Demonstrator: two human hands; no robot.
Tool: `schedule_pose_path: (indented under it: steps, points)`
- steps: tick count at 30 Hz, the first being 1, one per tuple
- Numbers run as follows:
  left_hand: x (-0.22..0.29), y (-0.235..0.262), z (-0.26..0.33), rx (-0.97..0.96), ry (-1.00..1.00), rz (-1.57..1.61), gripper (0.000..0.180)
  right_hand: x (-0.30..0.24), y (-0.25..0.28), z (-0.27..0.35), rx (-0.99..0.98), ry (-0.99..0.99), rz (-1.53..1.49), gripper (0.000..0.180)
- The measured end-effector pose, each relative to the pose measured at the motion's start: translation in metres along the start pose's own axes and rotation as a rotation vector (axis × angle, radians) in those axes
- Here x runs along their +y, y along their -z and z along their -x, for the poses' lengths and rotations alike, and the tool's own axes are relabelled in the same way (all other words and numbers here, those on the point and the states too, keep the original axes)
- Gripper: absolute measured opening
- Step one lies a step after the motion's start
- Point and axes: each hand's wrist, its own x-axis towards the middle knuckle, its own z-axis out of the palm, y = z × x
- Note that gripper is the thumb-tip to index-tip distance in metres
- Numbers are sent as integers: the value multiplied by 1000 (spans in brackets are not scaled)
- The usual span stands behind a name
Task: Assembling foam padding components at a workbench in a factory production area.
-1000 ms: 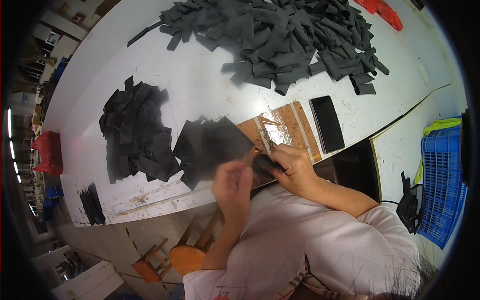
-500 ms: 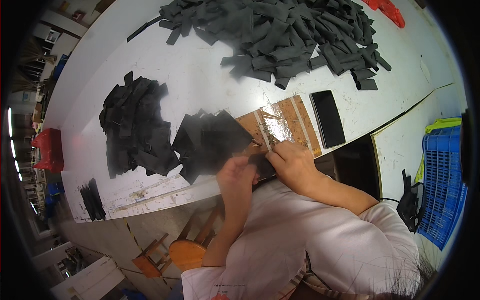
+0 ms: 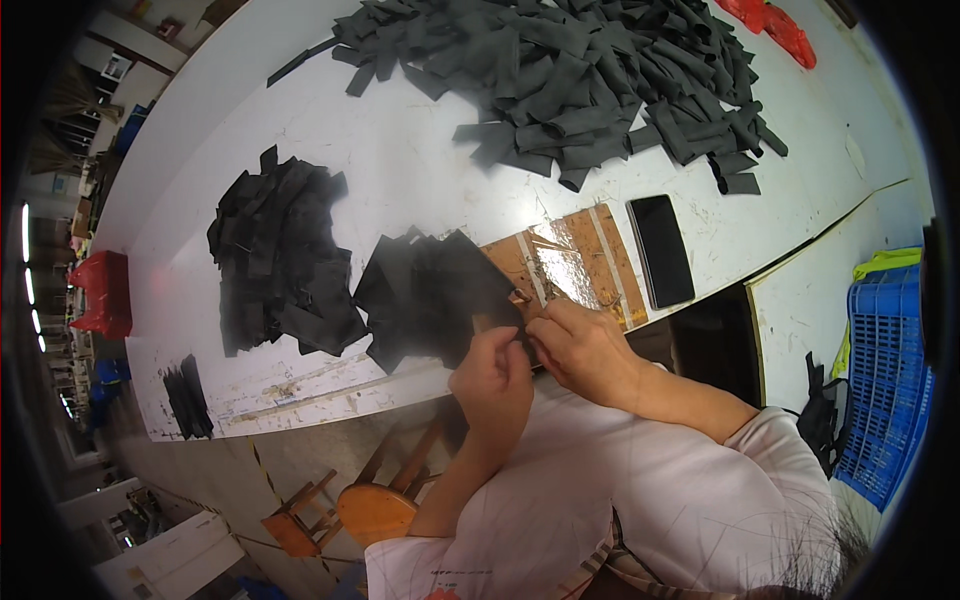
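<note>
My left hand (image 3: 492, 382) and my right hand (image 3: 590, 352) are close together at the table's front edge, fingers of both closed in a pinch. Between them is a small black fabric piece (image 3: 527, 346), mostly hidden by the fingers. Just beyond my left hand lies a stack of flat black fabric pieces (image 3: 425, 295). A brown wooden board (image 3: 610, 262) with pale strips and a shiny clear patch lies beyond my right hand. Small brown tips near the board's left edge are too small to make out.
A large heap of dark grey fabric tubes (image 3: 590, 90) covers the far table. Another black fabric pile (image 3: 275, 260) lies left, with a small bundle (image 3: 187, 397) at the corner. A phone (image 3: 660, 250) lies right of the board. A blue basket (image 3: 882, 370) stands at right, wooden stools (image 3: 378, 513) below.
My hands have drawn closer together, and the left has moved slightly right and down. The black fabric piece between them shows less now. The whole view has shifted slightly.
</note>
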Motion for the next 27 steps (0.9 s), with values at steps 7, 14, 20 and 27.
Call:
schedule_pose_path:
  steps: [7, 14, 20, 27]
  points:
    - [-6, 15, -11, -161, 717, 1271, 20, 7, -7, 0, 175, -106, -232, 10]
    - [-6, 6, -6, -79, 491, 696, 25, 16, -8, 2, -285, -890, -1602, 3]
    - [-16, -3, 1, 103, 200, 250, 26, 10, -17, 7, -312, -837, -1473, 11]
    - [9, 31, -7, -426, 618, 1124, 39, 7, -14, 8, -156, -620, -1537, 15]
